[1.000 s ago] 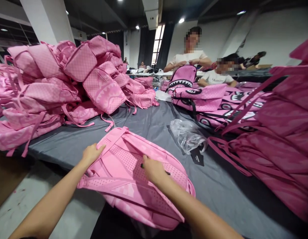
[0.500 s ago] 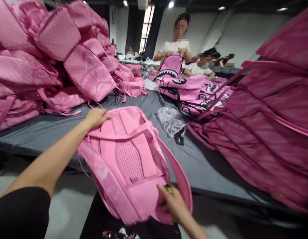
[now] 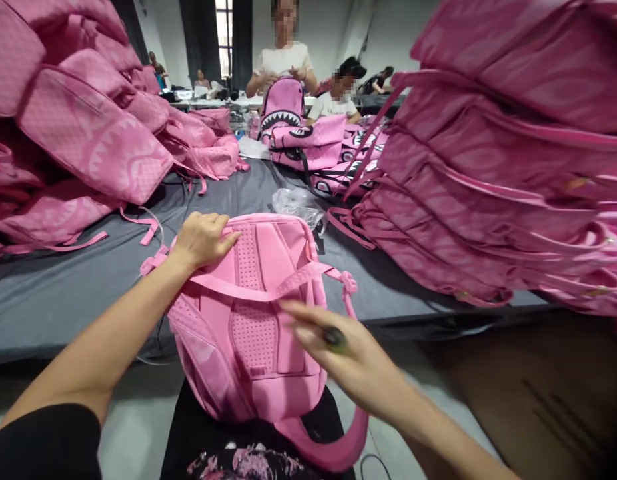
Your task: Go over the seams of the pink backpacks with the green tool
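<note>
A pink backpack (image 3: 252, 333) leans against the edge of the grey-covered table, its padded, perforated back panel facing me. My left hand (image 3: 201, 240) is closed on its upper left edge. A light pink strap (image 3: 238, 291) crosses the panel below that hand. My right hand (image 3: 333, 340), smeared by motion, is over the panel's right side, its fingertips close to the strap. A small black-and-green tool (image 3: 335, 339) pokes out of this closed hand; the rest of it is hidden. One wide shoulder strap (image 3: 333, 450) hangs below the backpack.
Pink backpacks are heaped on the left (image 3: 96, 137) and stacked high on the right (image 3: 488, 173). Clear plastic (image 3: 299, 205) lies on the grey table (image 3: 228, 190) behind my backpack. Across the table, a person (image 3: 283, 63) holds a shark-mouth backpack (image 3: 283, 103).
My right hand has moved up from the backpack's lower right corner to the strap. The backpack now sits more upright, its shoulder strap hanging lower. My view has shifted to the right.
</note>
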Motion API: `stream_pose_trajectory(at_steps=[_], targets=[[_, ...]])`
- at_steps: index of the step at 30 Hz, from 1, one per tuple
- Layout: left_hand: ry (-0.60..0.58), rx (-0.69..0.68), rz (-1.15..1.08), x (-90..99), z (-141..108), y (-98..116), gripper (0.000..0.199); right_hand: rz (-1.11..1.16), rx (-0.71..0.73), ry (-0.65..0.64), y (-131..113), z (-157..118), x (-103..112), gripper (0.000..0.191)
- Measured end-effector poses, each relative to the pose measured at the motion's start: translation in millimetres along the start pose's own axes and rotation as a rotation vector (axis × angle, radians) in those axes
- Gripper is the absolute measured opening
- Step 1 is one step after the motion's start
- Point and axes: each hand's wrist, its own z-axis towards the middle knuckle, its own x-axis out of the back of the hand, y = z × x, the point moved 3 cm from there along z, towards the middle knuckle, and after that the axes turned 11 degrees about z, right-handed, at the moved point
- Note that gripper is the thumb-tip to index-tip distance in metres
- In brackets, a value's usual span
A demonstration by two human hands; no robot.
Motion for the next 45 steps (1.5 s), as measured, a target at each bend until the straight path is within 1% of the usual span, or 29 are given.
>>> stream_pose_trajectory(at_steps=[1, 2, 3, 4, 5, 7, 8, 9, 11, 13, 14, 16, 18, 19, 20, 22, 23, 25, 27, 28, 31, 32, 33, 35, 36, 38, 40, 42, 45], targets=[[0.006, -0.021, -0.001, 1.4, 1.4, 0.4, 0.048, -0.161, 0.187, 0.021, -15.3, 27.6, -3.1, 0.037], [0.003, -0.032, -0.007, 1.6, 1.5, -1.0, 0.048, -0.345, 0.255, 0.037, -20.3, 52.7, -4.1, 0.039], [-0.012, -0.031, -0.019, 0.5, 0.1, -4.1, 0.047, -0.537, 0.179, 0.033, -14.6, 73.7, -1.2, 0.036], [-0.036, -0.019, -0.034, -1.7, -2.3, -8.1, 0.047, -0.670, 0.059, 0.046, -2.2, 88.2, 7.0, 0.029], [-0.058, -0.001, -0.040, -4.3, -5.0, -11.9, 0.047, -0.734, -0.042, 0.067, 13.9, 95.6, 18.7, 0.022], [-0.064, 0.025, -0.013, -7.4, -8.1, -12.1, 0.046, -0.753, -0.194, 0.105, 50.3, 93.6, 45.3, 0.012], [-0.040, 0.003, 0.006, -6.8, -7.0, -5.2, 0.044, -0.723, -0.231, 0.113, 66.8, 88.2, 56.7, 0.011], [-0.001, -0.059, 0.012, -4.7, -3.9, 7.7, 0.041, -0.696, -0.267, 0.110, 80.7, 82.2, 65.3, 0.010], [0.084, -0.285, -0.045, 0.7, 7.2, 48.8, 0.034, -0.656, -0.332, 0.099, 97.6, 73.2, 74.0, 0.015], [0.105, -0.540, -0.165, 1.8, 20.5, 97.4, 0.025, -0.641, -0.362, 0.116, 99.4, 69.1, 75.3, 0.018], [0.084, -0.622, -0.209, -0.9, 27.2, 118.9, 0.022, -0.618, -0.347, 0.147, 95.8, 67.6, 75.5, 0.018], [-0.002, -0.686, -0.254, -11.9, 38.8, 150.1, 0.027, -0.449, -0.244, 0.286, 84.0, 62.8, 79.4, 0.021], [-0.100, -0.695, -0.282, -24.8, 45.7, 165.8, 0.033, -0.086, -0.100, 0.451, 76.1, 55.5, 87.3, 0.033], [-0.143, -0.698, -0.301, -29.9, 47.2, 169.5, 0.032, 0.129, -0.049, 0.486, 76.8, 53.0, 90.1, 0.043], [-0.178, -0.706, -0.328, -33.7, 47.7, 171.7, 0.031, 0.325, -0.024, 0.474, 80.9, 52.5, 90.7, 0.055], [-0.219, -0.731, -0.385, -37.9, 47.5, 173.3, 0.029, 0.577, -0.053, 0.355, 97.6, 57.5, 83.9, 0.074], [-0.229, -0.743, -0.401, -39.6, 47.9, 172.5, 0.030, 0.634, -0.075, 0.317, 108.7, 61.7, 78.3, 0.078], [-0.232, -0.763, -0.381, -44.2, 52.2, 164.8, 0.035, 0.703, -0.089, 0.349, 132.7, 69.5, 66.7, 0.080], [-0.203, -0.742, -0.283, -50.9, 63.8, 145.4, 0.043, 0.785, -0.042, 0.417, 152.4, 73.2, 56.7, 0.080], [-0.181, -0.699, -0.222, -54.1, 72.0, 131.3, 0.048, 0.819, -0.001, 0.420, 158.9, 73.0, 52.8, 0.080], [-0.136, -0.509, -0.114, -57.5, 94.4, 88.5, 0.055, 0.878, 0.075, 0.331, 165.5, 66.1, 46.7, 0.079], [-0.125, -0.475, -0.112, -55.9, 96.9, 80.5, 0.054, 0.900, 0.076, 0.312, 164.4, 62.9, 46.9, 0.077], [-0.111, -0.473, -0.118, -53.2, 95.8, 78.1, 0.052, 0.912, 0.064, 0.311, 162.4, 60.2, 47.9, 0.073], [-0.064, -0.544, -0.157, -45.8, 83.5, 88.6, 0.051, 0.837, 0.023, 0.382, 156.4, 57.1, 51.6, 0.057], [-0.054, -0.596, -0.186, -42.5, 73.7, 99.3, 0.051, 0.734, 0.008, 0.462, 153.0, 56.7, 54.2, 0.048], [-0.083, -0.661, -0.247, -38.0, 52.9, 122.8, 0.050, 0.494, -0.013, 0.642, 146.9, 58.0, 58.0, 0.033], [-0.142, -0.649, -0.289, -36.3, 36.0, 140.5, 0.042, 0.360, -0.026, 0.761, 144.3, 61.4, 57.2, 0.025], [-0.168, -0.592, -0.320, -35.9, 24.9, 148.3, 0.031, 0.326, -0.023, 0.800, 145.4, 64.4, 53.3, 0.027], [-0.133, -0.564, -0.433, -36.0, 13.1, 149.7, 0.017, 0.256, 0.010, 0.829, 147.1, 63.5, 47.5, 0.026]])
